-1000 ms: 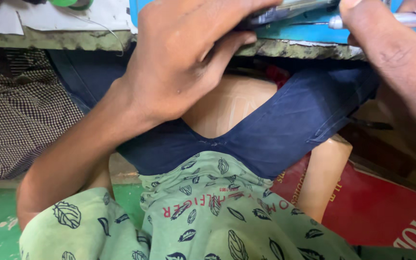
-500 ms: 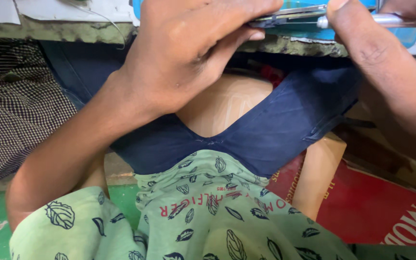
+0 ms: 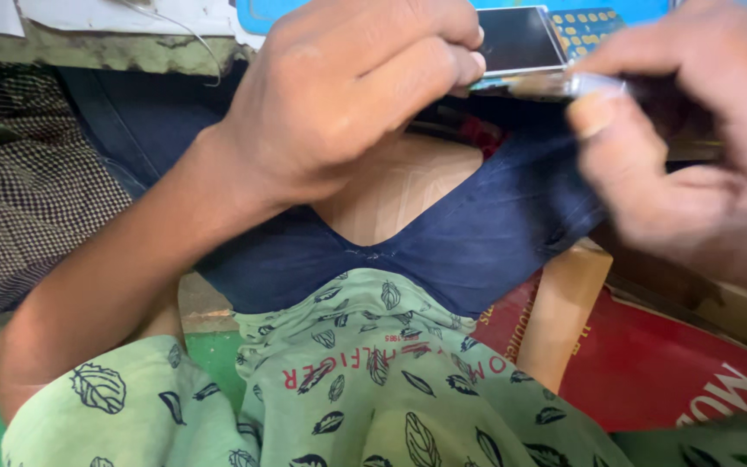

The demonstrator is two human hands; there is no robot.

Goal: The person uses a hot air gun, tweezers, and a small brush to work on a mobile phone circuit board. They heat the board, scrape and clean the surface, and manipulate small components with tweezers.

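My left hand point(image 3: 356, 95) is closed on the left end of a small keypad phone point(image 3: 538, 43) with a dark screen and a blue, yellow-buttoned keypad, held at the front edge of a worn workbench point(image 3: 114, 52). My right hand point(image 3: 693, 164) is blurred and pinches a thin pen-like tool point(image 3: 564, 84) lying along the phone's lower edge. Both hands hover above my lap, which shows dark blue trousers point(image 3: 477, 242) and a green leaf-print shirt point(image 3: 373, 380).
A checked cloth point(image 3: 28, 199) lies at the left under the bench. A wooden stool or box point(image 3: 564, 311) sits between my legs, with a red printed sheet point(image 3: 667, 363) to its right. A thin white wire point(image 3: 192, 39) runs over the bench top.
The view has dropped and closed in, so the phone's screen and keypad now show. My right hand has moved down and left along the phone's lower edge with the tool.
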